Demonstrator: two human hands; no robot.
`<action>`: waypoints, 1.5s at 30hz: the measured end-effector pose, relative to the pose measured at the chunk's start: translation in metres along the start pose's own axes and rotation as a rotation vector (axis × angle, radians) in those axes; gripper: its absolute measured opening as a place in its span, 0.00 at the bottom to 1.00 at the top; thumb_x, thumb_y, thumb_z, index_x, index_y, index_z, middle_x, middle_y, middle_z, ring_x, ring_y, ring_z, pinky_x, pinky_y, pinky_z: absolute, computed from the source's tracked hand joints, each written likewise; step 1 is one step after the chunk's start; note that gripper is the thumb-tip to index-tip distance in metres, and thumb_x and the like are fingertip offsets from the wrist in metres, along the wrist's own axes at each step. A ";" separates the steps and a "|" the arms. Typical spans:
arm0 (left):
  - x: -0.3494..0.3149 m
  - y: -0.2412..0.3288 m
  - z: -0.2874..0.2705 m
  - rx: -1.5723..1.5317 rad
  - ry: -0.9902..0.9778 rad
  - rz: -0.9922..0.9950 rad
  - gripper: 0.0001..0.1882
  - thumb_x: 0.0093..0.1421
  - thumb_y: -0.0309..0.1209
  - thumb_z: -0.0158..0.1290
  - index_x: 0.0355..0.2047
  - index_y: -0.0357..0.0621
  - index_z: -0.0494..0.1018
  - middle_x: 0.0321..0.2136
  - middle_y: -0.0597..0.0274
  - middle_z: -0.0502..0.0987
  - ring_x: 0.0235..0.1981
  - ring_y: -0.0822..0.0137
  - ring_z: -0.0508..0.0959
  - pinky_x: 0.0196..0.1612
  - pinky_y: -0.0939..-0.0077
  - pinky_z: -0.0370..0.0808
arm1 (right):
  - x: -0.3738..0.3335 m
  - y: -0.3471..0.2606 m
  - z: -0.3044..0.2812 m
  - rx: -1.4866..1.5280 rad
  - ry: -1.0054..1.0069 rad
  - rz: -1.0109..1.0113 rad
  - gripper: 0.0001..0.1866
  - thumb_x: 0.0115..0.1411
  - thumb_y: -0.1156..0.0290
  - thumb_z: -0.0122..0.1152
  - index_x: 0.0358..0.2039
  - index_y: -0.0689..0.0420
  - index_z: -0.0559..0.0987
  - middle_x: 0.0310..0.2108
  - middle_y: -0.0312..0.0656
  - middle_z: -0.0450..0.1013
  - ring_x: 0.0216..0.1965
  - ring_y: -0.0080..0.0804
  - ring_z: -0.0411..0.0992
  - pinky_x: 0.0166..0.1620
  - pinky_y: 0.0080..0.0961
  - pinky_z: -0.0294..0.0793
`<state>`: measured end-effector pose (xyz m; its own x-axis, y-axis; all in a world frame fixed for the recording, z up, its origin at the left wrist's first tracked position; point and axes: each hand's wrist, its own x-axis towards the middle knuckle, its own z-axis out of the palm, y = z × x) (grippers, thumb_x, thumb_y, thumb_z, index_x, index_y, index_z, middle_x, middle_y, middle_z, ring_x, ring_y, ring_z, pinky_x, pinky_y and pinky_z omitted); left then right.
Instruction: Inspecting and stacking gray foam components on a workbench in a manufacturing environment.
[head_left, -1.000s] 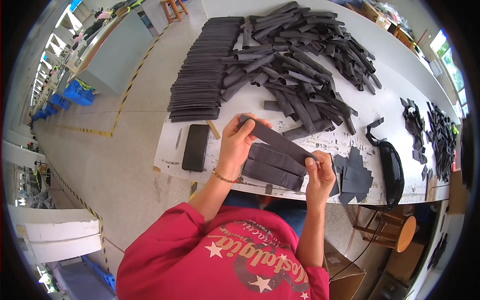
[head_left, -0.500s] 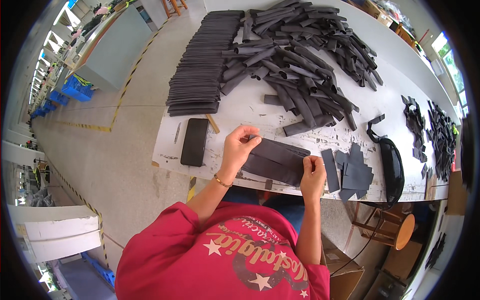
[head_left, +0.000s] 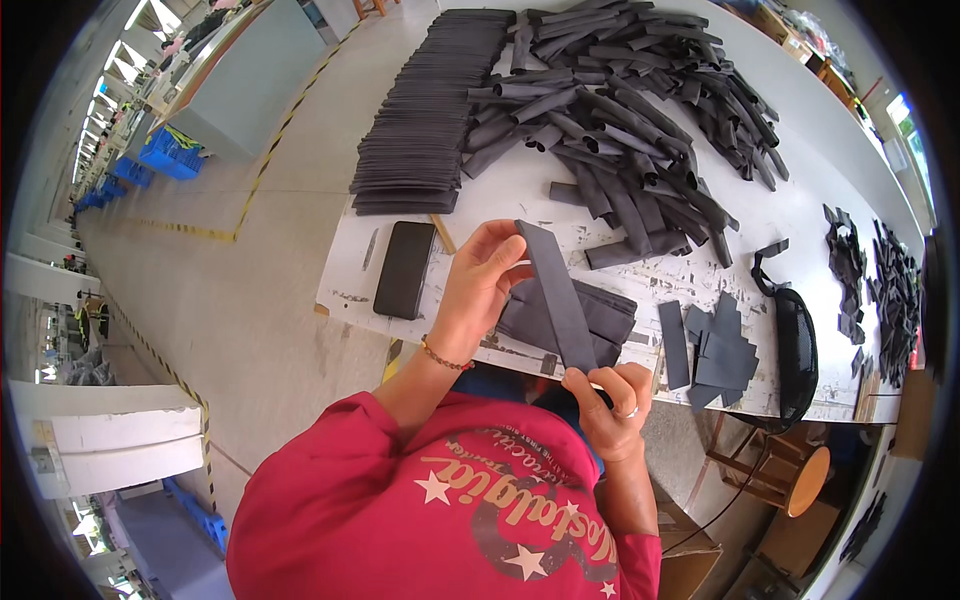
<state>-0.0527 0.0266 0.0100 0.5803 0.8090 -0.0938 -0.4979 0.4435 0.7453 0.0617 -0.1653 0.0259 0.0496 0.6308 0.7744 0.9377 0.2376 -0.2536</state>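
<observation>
Between my two hands a flat dark grey fabric strip (head_left: 557, 300) is stretched at a slant, raised above the table. My left hand (head_left: 488, 275) pinches its far end between thumb and fingers. At the near end, my right hand (head_left: 612, 408) grips the strip, a ring showing on one finger. Below the strip, several similar dark pieces (head_left: 612, 318) lie flat and overlapping near the table's front edge. A black phone-like slab (head_left: 405, 270) lies left of my left hand, beside a thin tan stick (head_left: 443, 234).
A tight row of folded dark pieces (head_left: 430, 110) lines the table's (head_left: 335, 285) left side. Right of it spreads a heap of loose tube-like pieces (head_left: 610, 120). Flat dark rectangles (head_left: 725, 350) and a black mesh pouch (head_left: 795, 355) lie at right. A round stool (head_left: 806, 482) stands below.
A single strip has come up off the flat pieces and now slants between my hands. My right hand has moved nearer to my body. The whole view has shifted slightly.
</observation>
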 end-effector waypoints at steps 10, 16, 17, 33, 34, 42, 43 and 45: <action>0.001 0.002 -0.005 0.070 0.144 -0.007 0.21 0.55 0.21 0.60 0.48 0.40 0.68 0.38 0.66 0.75 0.38 0.70 0.78 0.38 0.76 0.78 | -0.018 0.006 0.010 0.020 -0.001 0.184 0.17 0.40 0.79 0.72 0.34 0.54 0.81 0.32 0.36 0.68 0.35 0.36 0.66 0.36 0.31 0.68; -0.004 0.001 0.004 0.089 0.131 -0.087 0.26 0.52 0.19 0.62 0.51 0.35 0.67 0.32 0.61 0.78 0.33 0.69 0.80 0.36 0.74 0.79 | -0.007 0.008 0.002 0.271 -0.011 0.527 0.15 0.51 0.67 0.69 0.38 0.59 0.78 0.36 0.41 0.69 0.38 0.37 0.66 0.42 0.31 0.66; -0.006 0.002 0.008 0.146 0.111 -0.132 0.27 0.51 0.19 0.62 0.51 0.34 0.66 0.30 0.60 0.79 0.32 0.68 0.80 0.36 0.74 0.79 | -0.005 0.009 0.002 0.330 0.046 0.652 0.16 0.55 0.66 0.67 0.40 0.60 0.77 0.37 0.42 0.70 0.38 0.36 0.66 0.42 0.30 0.66; -0.005 -0.024 0.005 0.394 -0.145 -0.176 0.10 0.61 0.31 0.58 0.37 0.37 0.75 0.26 0.65 0.77 0.26 0.75 0.76 0.33 0.80 0.75 | -0.007 0.020 0.041 1.108 0.017 1.282 0.11 0.65 0.70 0.57 0.42 0.64 0.77 0.33 0.33 0.76 0.33 0.14 0.69 0.39 0.13 0.68; -0.002 -0.025 0.005 0.395 -0.132 -0.155 0.09 0.60 0.31 0.58 0.35 0.37 0.76 0.26 0.64 0.77 0.26 0.74 0.76 0.32 0.80 0.75 | -0.007 0.020 0.041 1.108 0.015 1.284 0.11 0.65 0.70 0.57 0.42 0.64 0.77 0.33 0.33 0.76 0.33 0.14 0.69 0.39 0.13 0.68; 0.002 -0.023 -0.002 0.184 0.069 -0.134 0.11 0.61 0.32 0.57 0.34 0.34 0.74 0.25 0.61 0.78 0.22 0.72 0.77 0.26 0.80 0.76 | -0.039 0.032 0.031 1.124 0.016 1.383 0.10 0.64 0.74 0.57 0.42 0.66 0.75 0.34 0.37 0.76 0.33 0.18 0.72 0.39 0.15 0.71; -0.001 -0.025 -0.003 0.284 0.025 -0.258 0.11 0.61 0.32 0.57 0.33 0.34 0.74 0.25 0.59 0.78 0.22 0.71 0.78 0.25 0.79 0.77 | -0.040 0.033 0.033 1.124 0.018 1.386 0.10 0.64 0.74 0.57 0.42 0.66 0.75 0.34 0.37 0.76 0.33 0.18 0.72 0.39 0.15 0.71; -0.008 -0.032 -0.004 0.385 -0.022 -0.383 0.11 0.62 0.32 0.56 0.32 0.33 0.74 0.25 0.58 0.78 0.22 0.69 0.78 0.24 0.78 0.77 | -0.038 0.035 0.038 1.052 0.034 1.302 0.09 0.63 0.74 0.57 0.42 0.65 0.75 0.34 0.38 0.76 0.33 0.18 0.72 0.38 0.15 0.71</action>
<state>-0.0442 0.0075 -0.0153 0.6893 0.6069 -0.3958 0.0220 0.5285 0.8487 0.0795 -0.1528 -0.0345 0.5767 0.7799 -0.2434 -0.3550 -0.0291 -0.9344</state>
